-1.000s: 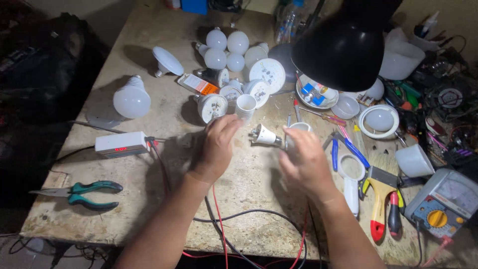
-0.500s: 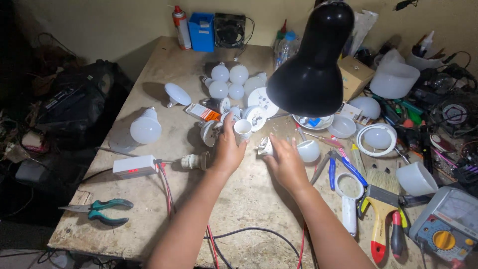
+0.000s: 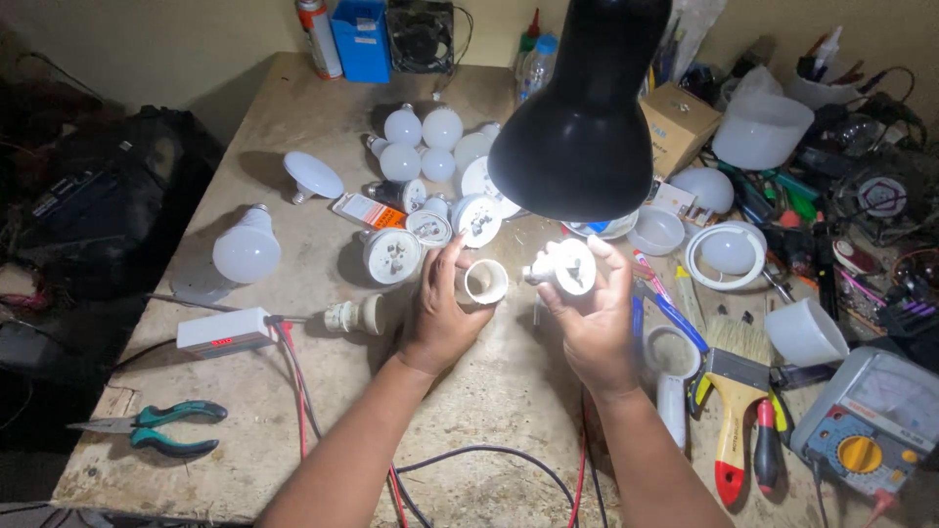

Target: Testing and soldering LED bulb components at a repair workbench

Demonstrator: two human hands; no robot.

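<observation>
Under the black lamp shade [image 3: 579,127], the left hand [image 3: 442,311] gripped a white bulb housing [image 3: 485,282] while the right hand [image 3: 593,311] clasped its base piece [image 3: 561,267] just beside, where loose grips could have dropped either onto the crowded workbench [image 3: 245,430]

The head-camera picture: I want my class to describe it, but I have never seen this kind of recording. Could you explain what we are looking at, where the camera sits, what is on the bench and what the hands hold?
There is no machine here. A person wears the camera on the head, so it looks down at that person's own two bare hands over a workbench.

The left hand holds a small white open cup-shaped bulb housing. The right hand holds a white bulb base part beside it.

A black desk lamp hangs just above them. Behind lie white bulbs and opened bulb parts. To the left are green-handled pliers and a white box with red wires; to the right, a paintbrush and a multimeter.
</observation>
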